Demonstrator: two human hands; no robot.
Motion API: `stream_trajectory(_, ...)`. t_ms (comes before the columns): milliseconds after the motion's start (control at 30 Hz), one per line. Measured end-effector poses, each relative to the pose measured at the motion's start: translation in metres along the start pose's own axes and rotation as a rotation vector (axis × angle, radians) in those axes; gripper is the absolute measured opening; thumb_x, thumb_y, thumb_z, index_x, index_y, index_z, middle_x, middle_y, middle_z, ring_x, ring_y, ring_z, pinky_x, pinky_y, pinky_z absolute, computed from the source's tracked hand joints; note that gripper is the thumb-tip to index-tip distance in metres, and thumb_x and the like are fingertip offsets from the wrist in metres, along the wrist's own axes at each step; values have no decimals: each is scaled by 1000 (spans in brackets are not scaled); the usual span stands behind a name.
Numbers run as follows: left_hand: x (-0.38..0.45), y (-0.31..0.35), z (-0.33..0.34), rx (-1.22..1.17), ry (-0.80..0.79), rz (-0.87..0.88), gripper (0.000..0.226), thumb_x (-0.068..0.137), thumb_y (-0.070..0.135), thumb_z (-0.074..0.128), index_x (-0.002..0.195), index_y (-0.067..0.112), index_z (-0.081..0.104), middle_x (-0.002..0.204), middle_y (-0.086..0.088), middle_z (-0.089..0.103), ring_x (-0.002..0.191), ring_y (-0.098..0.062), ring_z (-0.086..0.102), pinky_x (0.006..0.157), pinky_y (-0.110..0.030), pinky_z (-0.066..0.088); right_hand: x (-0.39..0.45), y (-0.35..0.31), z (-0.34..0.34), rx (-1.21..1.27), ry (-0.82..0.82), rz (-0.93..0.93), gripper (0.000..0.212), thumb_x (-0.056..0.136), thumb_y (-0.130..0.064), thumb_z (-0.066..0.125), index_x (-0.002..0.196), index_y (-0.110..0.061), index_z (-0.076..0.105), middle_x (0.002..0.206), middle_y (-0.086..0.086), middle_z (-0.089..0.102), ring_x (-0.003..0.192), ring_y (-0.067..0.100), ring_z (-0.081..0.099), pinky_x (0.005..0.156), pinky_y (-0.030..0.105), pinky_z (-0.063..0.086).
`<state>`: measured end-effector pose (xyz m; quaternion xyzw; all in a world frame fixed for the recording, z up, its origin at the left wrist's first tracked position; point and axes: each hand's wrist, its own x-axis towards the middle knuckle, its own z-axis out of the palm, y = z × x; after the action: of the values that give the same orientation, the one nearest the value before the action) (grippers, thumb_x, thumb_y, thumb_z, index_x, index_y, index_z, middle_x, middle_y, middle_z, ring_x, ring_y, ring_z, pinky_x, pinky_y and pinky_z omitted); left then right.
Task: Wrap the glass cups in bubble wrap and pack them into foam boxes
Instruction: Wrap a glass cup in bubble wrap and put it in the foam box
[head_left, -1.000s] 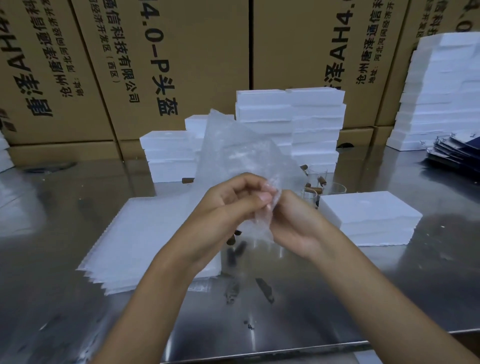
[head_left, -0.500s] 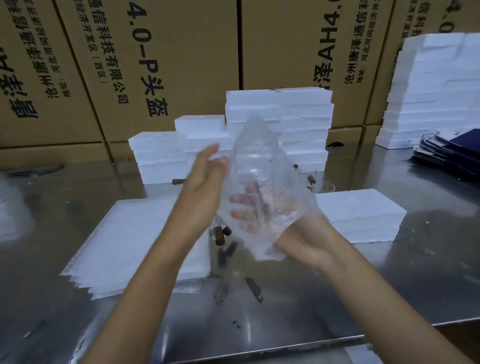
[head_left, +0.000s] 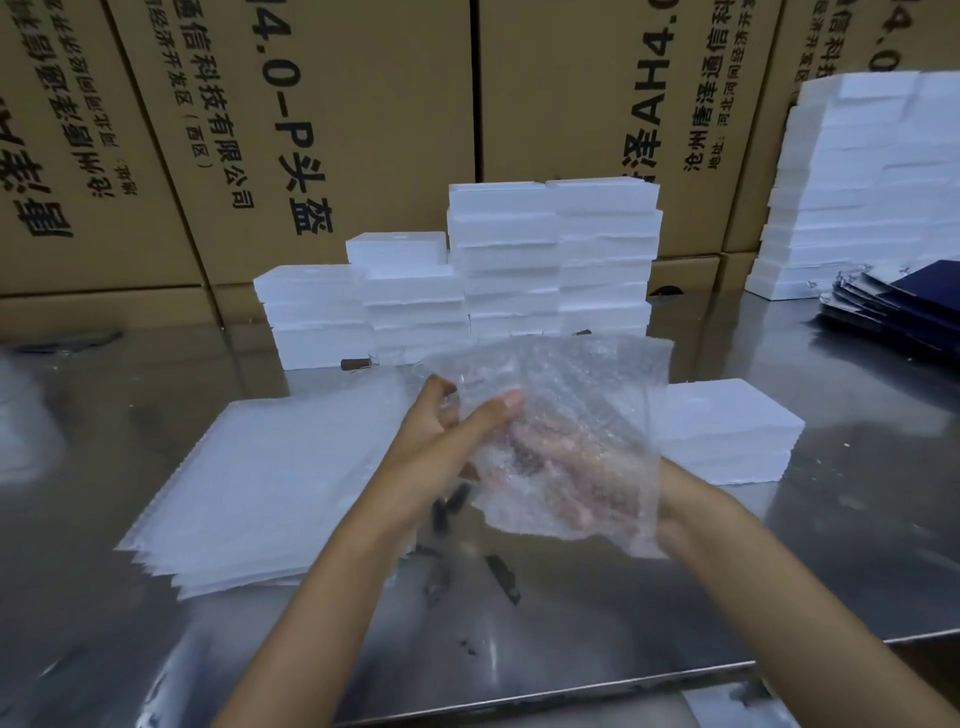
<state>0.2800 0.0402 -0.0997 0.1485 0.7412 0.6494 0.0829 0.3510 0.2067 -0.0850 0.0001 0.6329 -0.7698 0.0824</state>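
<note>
Two hands (head_left: 441, 447), one bubble-wrap sheet (head_left: 582, 395)

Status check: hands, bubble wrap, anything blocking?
Left hand pinches bubble wrap sheet edge. Right hand under or inside sheet, grip unclear. No cup visible in sheet. Nothing blocking; foam box beside right.

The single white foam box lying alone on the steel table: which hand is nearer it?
Right. The right hand, inside the clear bubble wrap bag, is just beside the single white foam box; the left hand lies farther off.

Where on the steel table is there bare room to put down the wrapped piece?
Bare steel lies right of the single foam box, before the dark blue folders, and along the near edge by the table rim. It is crowded at centre: bubble wrap stack, dark scraps, foam box stacks.
</note>
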Motion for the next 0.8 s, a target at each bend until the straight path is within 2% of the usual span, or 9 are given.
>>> stream_trajectory(33,0,-4,1,-33,32,-35,78,54,71,81,113,30,51,125,9,62,109,-4,63,90,-32,53,-1,-1,-10,-71,23,-17,39,40,-28,100,63,-8,76,69,10,74,51,2,67,51,11,50)
stream_trajectory(67,0,-10,3,-66,67,-66,72,52,64,84,102,23,53,120,3,63,105,-6,64,87,-33,54,-2,-2,-16,-99,83,-1,59,46,-36,99,89,-3,76,90,15,76,64,8,70,63,16,54)
stream_trajectory(133,-1,-21,7,-230,57,-69,61,57,49,86,98,14,58,110,-2,68,99,-10,68,79,-31,57,0,-6,-31,-169,165,-56,29,95,-24,65,123,-17,69,130,8,65,95,17,71,82,27,56)
stream_trajectory(233,-4,-32,13,-600,-56,-32,66,69,31,83,129,10,63,121,-8,71,114,-25,67,93,-38,57,-6,-11,-54,-190,403,-391,26,97,-9,57,94,-21,80,100,5,77,84,22,74,73,25,57)
stream_trajectory(333,-2,-38,19,-841,-31,-25,45,72,18,83,115,13,73,124,-10,70,117,-26,65,94,-40,55,-18,12,-63,-92,722,-601,23,92,0,55,93,-16,71,83,5,73,74,21,70,74,28,56)
stream_trajectory(433,-3,-42,30,-968,-21,-29,22,77,10,75,97,16,81,122,-10,71,113,-23,68,79,-32,59,-17,56,-61,-116,585,-397,34,91,-2,59,118,-22,60,114,5,68,101,17,64,84,34,50)
stream_trajectory(500,-5,-45,35,-1020,-30,-50,25,79,8,71,103,12,78,123,-11,70,114,-24,67,81,-33,59,-18,70,-50,-115,399,-196,54,79,-24,68,131,-33,53,130,-13,62,115,5,59,86,31,46)
stream_trajectory(600,-8,-52,42,-1038,-77,-85,26,79,7,72,105,10,77,126,-15,68,114,-26,67,82,-33,59,-12,75,-36,-180,370,-152,53,70,-50,76,120,-43,61,113,-28,69,103,-8,64,76,24,52)
stream_trajectory(800,-10,-69,46,-1118,-201,-47,32,82,7,69,114,6,74,135,-21,60,124,-32,60,97,-40,54,3,70,-30,60,381,52,57,68,-55,78,110,-17,73,104,8,77,97,26,72,84,36,56)
